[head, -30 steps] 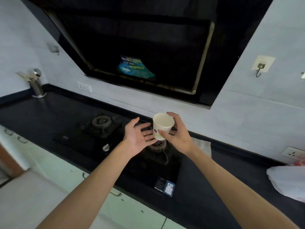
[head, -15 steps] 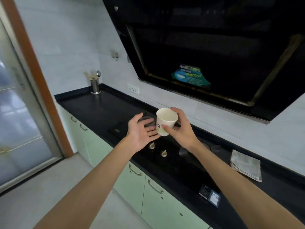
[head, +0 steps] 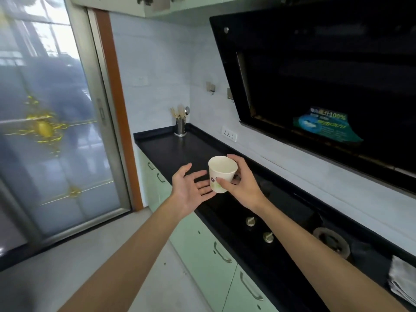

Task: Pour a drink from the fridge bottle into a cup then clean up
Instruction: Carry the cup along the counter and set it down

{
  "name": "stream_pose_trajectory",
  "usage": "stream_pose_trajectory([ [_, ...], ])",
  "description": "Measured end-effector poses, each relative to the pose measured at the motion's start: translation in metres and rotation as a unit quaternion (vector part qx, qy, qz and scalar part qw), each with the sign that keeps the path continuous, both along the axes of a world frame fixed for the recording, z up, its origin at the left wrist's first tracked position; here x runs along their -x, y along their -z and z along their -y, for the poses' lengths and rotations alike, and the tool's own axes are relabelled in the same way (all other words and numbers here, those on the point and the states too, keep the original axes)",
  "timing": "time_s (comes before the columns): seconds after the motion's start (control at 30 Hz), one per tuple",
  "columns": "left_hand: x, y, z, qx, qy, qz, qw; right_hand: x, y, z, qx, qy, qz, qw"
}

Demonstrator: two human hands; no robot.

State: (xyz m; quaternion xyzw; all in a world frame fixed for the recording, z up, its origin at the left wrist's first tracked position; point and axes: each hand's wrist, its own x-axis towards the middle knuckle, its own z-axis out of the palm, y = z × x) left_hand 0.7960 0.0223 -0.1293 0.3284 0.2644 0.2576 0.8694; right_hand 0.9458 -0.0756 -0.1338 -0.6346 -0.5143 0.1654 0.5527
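Note:
A white paper cup (head: 221, 173) with a small flower print is held upright in my right hand (head: 242, 185), thumb on its near side and fingers round the back. It looks empty inside. My left hand (head: 190, 190) is open, palm up, fingers spread just left of and below the cup, their tips close to its base. Both hands hover above the front edge of the black countertop (head: 180, 149). No bottle and no fridge are in view.
A gas hob with two knobs (head: 258, 228) and a burner (head: 332, 242) lies to the right. A folded cloth (head: 403, 282) rests at far right. A metal utensil holder (head: 180, 126) stands in the back corner. A black range hood (head: 326, 86) overhangs. A glass sliding door (head: 49, 131) is at left.
The view has swung left, bringing the glass door and the counter's left end into sight. Both hands keep the same pose, the right one still holding the cup.

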Motion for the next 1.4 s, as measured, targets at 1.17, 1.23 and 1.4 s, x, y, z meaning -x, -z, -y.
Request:
stream_pose_trajectory([
  [1.17,-0.031,0.016,-0.259,0.002,-0.17,-0.04,0.985,-0.048,0.017,-0.309,0.013,-0.183,-0.012,0.983],
  [1.23,-0.026,0.02,-0.277,0.0,-0.169,-0.039,0.985,-0.043,0.018,-0.324,0.017,-0.182,-0.007,0.983],
  [1.4,-0.009,0.025,-0.328,0.005,-0.163,-0.036,0.986,-0.026,0.017,-0.369,0.024,-0.173,-0.003,0.985],
])
